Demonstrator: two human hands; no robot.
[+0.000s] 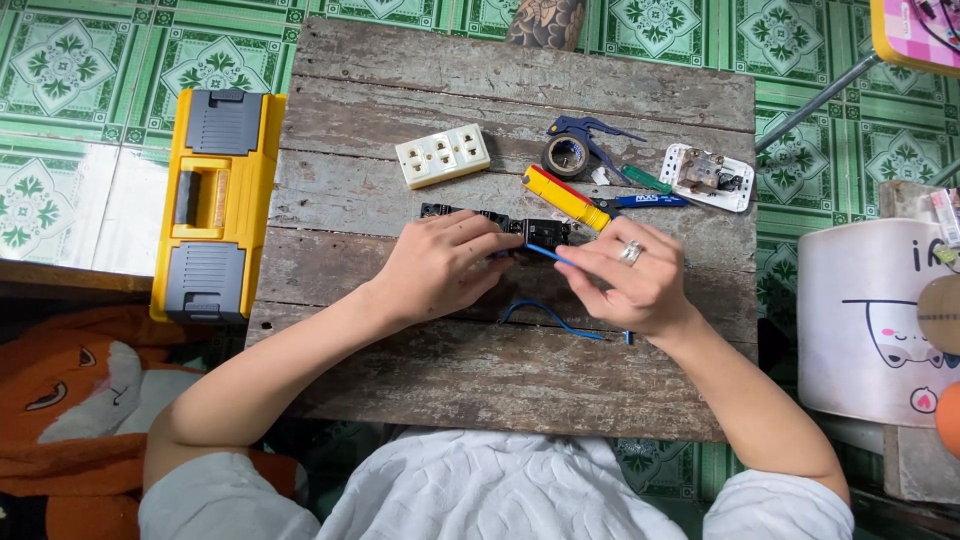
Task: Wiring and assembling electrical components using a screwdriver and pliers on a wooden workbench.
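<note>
Blue wire — pinched in right hand fingers | left hand fingers grip black socket strip

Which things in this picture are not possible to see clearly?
Head view:
- Black socket strip: middle hidden under left hand.
- Blue wire: its end covered by right hand fingers.
- Pink board: cut off by top right corner.
- Open white switch: inner parts too small.
</note>
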